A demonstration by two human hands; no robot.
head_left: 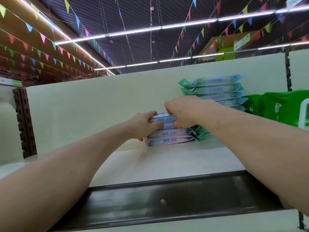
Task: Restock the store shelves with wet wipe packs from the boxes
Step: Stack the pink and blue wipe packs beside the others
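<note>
Both your hands are on the pink stack [169, 136] of wet wipe packs, which shows 4 packs lying flat, each printed "999". It stands on the white shelf [167, 162] close to the back panel [83, 106], just above the middle of your view toward 12 o'clock.

Your left hand [143, 125] is at the stack's 9 o'clock end. Its thumb lies over the top pack [164, 118] and its fingers curl round the ends of the upper 2 packs, so it is clamped on them. Your right hand [182, 113] comes in from 4 o'clock, knuckles up, with its fingers curled down over the same top pack at the 3 o'clock end, gripping it too. The lower 2 packs lie free beneath.

At 2 o'clock from the pink stack rises a taller teal stack [214, 91], also flat against the back panel. Its lower packs touch the pink stack's right end, and your right wrist hides its middle. At 3 o'clock lies a large green pack [275, 108], just beside the teal one.

A dark price rail [167, 198] runs along the shelf's front edge at 6 o'clock. A brown slotted upright [25, 123] stands at 9 o'clock. Strip lights [133, 31] and coloured bunting [42, 37] fill the ceiling at 12 o'clock.
</note>
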